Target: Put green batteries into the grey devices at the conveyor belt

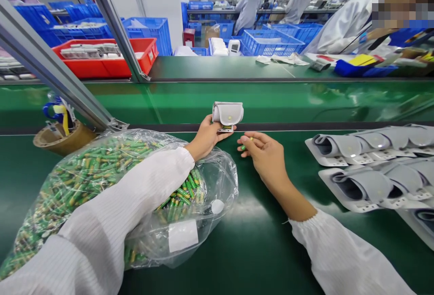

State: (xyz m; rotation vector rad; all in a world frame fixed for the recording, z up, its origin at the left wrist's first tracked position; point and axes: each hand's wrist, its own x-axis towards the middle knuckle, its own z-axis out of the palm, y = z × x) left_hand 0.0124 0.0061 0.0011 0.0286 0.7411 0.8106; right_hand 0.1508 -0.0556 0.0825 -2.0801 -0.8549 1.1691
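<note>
My left hand (pixel 205 137) is closed around a wrist blood pressure monitor (pixel 228 113), whose grey cuff is rolled up with the flap facing me. A sliver of green and yellow shows at the monitor's lower edge, perhaps a battery. Just to the right, my right hand (pixel 267 154) pinches a small green battery (pixel 243 147) between thumb and fingers, apart from the monitor. Beneath my left forearm lies a large clear plastic bag (pixel 217 182) of loose green-and-gold batteries (pixel 105 159), its mouth towards the middle of the bench. A white label (pixel 183 235) lies on the bag.
More monitors with rolled cuffs (pixel 369 145) stand in rows at the right. A round brown container (pixel 64 136) with scissors is at the left, near a slanting metal post (pixel 115 23). A red crate (pixel 145 55) and blue crates (pixel 271 41) stand beyond. Co-workers (pixel 249 5) are behind.
</note>
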